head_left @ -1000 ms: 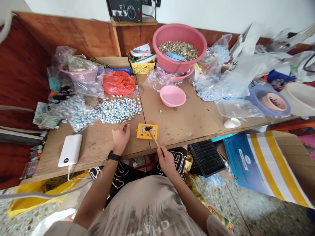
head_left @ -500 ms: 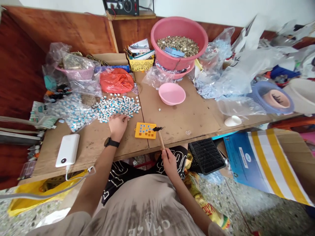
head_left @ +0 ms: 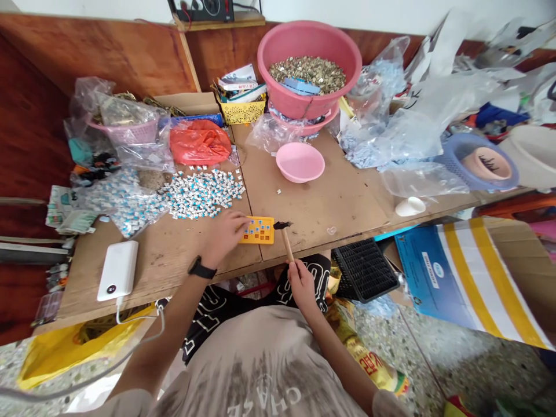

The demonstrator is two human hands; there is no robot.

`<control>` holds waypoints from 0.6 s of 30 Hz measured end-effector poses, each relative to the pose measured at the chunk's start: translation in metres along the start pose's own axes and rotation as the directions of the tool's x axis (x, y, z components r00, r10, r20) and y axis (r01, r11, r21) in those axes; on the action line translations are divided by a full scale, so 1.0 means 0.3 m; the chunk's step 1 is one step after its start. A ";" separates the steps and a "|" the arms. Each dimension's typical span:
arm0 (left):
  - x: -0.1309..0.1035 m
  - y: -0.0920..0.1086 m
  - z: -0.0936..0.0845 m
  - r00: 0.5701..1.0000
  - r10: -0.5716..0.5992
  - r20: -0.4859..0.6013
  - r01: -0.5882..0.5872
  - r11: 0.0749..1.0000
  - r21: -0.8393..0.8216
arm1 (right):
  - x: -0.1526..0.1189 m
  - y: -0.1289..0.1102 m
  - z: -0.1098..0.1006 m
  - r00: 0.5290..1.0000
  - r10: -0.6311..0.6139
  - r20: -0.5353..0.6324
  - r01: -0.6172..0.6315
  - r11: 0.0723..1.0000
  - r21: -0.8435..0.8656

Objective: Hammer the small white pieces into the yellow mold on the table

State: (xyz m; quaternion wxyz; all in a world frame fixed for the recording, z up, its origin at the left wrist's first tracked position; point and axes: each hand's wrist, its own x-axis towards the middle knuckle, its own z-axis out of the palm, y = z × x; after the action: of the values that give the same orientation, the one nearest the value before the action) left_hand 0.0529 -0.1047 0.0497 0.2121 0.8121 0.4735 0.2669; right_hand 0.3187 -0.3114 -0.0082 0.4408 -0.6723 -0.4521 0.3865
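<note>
My left hand (head_left: 225,233) reaches over the left end of a yellow tray (head_left: 268,236) with rows of small square slots. Several slots carry blue-and-white pieces, others look dark or reddish. Its fingers are bent together at the tray's edge; a piece between them is too small to make out. My right hand (head_left: 301,282) is wrapped round the wooden handle of a brush (head_left: 288,248). The brush's dark, ragged head lies just off the tray's right end. Behind my left hand spreads a heap of small blue-and-white pieces (head_left: 202,194).
A pink bowl (head_left: 300,163) stands mid-table, before a large pink basin (head_left: 310,107) of metal bits. A white power bank (head_left: 118,270) with a cable lies at left. Further items are a red bag (head_left: 200,142), a white cup (head_left: 410,206) and a black crate (head_left: 364,269).
My left hand has moved right and toward me, from the heap's edge to the yellow tray. My right hand still grips the brush in nearly the same place. The view has shifted slightly.
</note>
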 end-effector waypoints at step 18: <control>0.034 0.095 0.137 0.973 0.144 0.180 -0.162 0.983 0.089 | 0.011 -0.028 -0.086 0.998 -0.045 -0.040 0.038 0.988 -0.153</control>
State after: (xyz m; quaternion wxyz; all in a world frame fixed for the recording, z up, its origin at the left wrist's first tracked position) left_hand 0.1017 -0.1127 0.0375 0.1893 0.8761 0.4025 0.1860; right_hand 0.3410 -0.3127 0.0073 0.4060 -0.7026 -0.4844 0.3269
